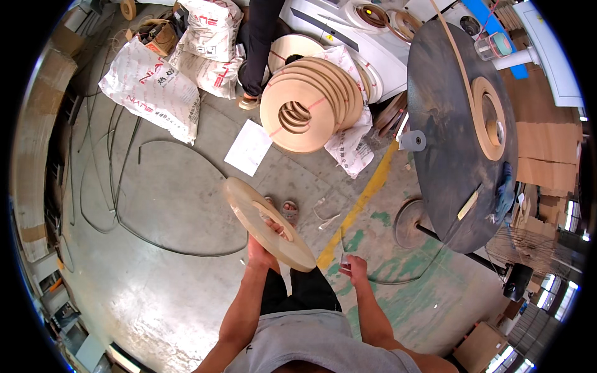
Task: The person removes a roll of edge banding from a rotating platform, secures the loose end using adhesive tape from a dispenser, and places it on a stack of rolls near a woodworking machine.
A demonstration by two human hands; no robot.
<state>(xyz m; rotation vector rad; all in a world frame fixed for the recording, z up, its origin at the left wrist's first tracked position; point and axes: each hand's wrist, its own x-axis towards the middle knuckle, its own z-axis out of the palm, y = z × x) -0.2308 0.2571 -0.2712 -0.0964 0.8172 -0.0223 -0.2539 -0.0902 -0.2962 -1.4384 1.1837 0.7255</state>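
Red-lettered white sacks; tan roll in left hand.

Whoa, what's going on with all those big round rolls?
A person is holding a big tan roll in the left hand, fingers showing through its hole. The right hand seems to pinch something too small to make out. More tan rolls are stacked ahead, and a tan coil sits against the big black disc on the right.
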